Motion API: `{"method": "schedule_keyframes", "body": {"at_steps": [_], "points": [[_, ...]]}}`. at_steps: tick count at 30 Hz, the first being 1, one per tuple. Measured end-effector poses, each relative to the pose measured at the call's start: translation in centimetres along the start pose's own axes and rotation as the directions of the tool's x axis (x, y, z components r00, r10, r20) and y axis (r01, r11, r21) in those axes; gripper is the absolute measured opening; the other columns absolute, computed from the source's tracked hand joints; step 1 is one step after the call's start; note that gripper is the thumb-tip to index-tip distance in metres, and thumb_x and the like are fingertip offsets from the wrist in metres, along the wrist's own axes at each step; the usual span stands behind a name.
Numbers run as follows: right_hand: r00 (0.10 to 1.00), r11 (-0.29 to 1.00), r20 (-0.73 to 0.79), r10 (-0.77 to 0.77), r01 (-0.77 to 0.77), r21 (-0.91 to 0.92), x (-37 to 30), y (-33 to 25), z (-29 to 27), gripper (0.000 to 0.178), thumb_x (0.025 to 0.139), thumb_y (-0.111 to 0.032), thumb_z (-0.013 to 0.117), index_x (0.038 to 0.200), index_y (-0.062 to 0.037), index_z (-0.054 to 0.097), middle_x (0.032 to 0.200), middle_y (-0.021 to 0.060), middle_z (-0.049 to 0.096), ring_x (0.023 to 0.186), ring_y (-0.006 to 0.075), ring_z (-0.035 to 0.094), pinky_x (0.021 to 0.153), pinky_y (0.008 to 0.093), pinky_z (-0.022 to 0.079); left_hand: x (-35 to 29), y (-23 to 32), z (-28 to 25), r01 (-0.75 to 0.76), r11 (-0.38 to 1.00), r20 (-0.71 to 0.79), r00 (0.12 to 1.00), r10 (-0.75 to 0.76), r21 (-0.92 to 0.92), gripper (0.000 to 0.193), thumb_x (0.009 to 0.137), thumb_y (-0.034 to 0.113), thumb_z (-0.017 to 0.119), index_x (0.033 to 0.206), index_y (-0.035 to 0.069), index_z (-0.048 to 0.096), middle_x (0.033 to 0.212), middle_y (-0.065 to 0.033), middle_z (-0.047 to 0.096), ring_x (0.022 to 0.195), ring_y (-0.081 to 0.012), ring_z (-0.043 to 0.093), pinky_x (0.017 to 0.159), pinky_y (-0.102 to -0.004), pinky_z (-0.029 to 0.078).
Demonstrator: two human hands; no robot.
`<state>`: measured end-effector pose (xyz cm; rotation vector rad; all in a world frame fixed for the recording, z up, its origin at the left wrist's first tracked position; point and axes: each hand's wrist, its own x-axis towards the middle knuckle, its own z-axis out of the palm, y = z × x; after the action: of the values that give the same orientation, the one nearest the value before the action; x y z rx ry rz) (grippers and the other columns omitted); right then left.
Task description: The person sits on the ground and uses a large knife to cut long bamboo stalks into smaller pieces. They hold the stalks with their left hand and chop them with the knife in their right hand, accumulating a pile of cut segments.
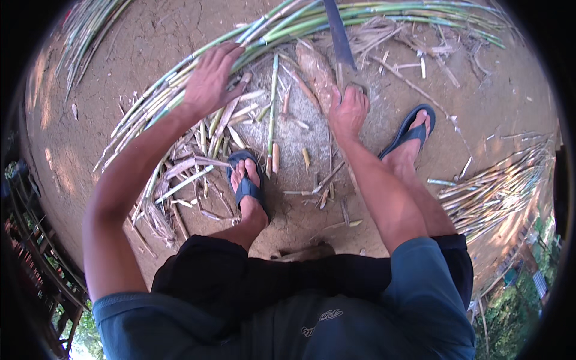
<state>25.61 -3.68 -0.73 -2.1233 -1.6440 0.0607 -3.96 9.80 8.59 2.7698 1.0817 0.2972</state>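
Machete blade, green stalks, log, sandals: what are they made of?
Machete blade: likely steel; dark, thin and flat.
Green stalks: cane-like plant; smooth, slender lengths.
Log: apparently wood; rough, mottled brown.
Sandals: rubber or foam, can't tell which; dark, matte-looking.

You wear a dark T-shirt (pixel 264 330) at the bottom of the frame, with short teal-blue sleeves (pixel 420 264) and a small pale script marking (pixel 324 321) on its front. Your shorts (pixel 207 270) are black; your dark blue thong flip-flops (pixel 248 191) show near the centre and right of it.
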Motion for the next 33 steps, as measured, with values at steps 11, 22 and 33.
{"method": "schedule_keyframes", "body": {"at_steps": [11,22,33], "points": [[0.996,0.994,-0.033,0.084,-0.082,0.066,1.0,-0.4,-0.7,0.023,0.088,-0.02,0.061,0.089,0.0019,0.054,0.086,0.0271,0.058,0.085,0.0439,0.056,0.075,0.0511,0.043,-20.8,22.1,7.1,0.68,0.725,0.351,0.655,-0.669,0.11,0.048,0.079,0.006,0.062,0.126,0.005,0.049,0.125,-0.0213,0.05,0.126,-0.0351,0.043,0.11,-0.0458,0.031],[0.923,0.929,0.319,0.217,-0.295,0.222,2.9,0.2,-1.8,0.033,0.097,-0.034,0.055,0.104,-0.0034,0.063,0.091,0.0104,0.064,0.085,0.0232,0.059,0.082,0.0357,0.045,-19.2,20.0,10.0,0.763,0.63,0.407,0.534,-0.741,0.147,0.044,0.092,0.007,0.042,0.136,0.011,0.038,0.14,-0.0142,0.042,0.134,-0.0316,0.038,0.113,-0.0441,0.026],[0.961,0.967,0.276,-0.038,-0.034,0.253,4.2,1.6,-1.5,0.033,0.096,-0.033,0.055,0.104,-0.0022,0.061,0.087,0.0192,0.06,0.083,0.0373,0.058,0.075,0.0443,0.045,-21.0,20.2,12.2,0.818,0.57,0.399,0.498,-0.77,0.081,0.034,0.101,0.02,0.037,0.134,0.01,0.042,0.143,-0.015,0.044,0.136,-0.0318,0.035,0.115,-0.0433,0.023]]}}
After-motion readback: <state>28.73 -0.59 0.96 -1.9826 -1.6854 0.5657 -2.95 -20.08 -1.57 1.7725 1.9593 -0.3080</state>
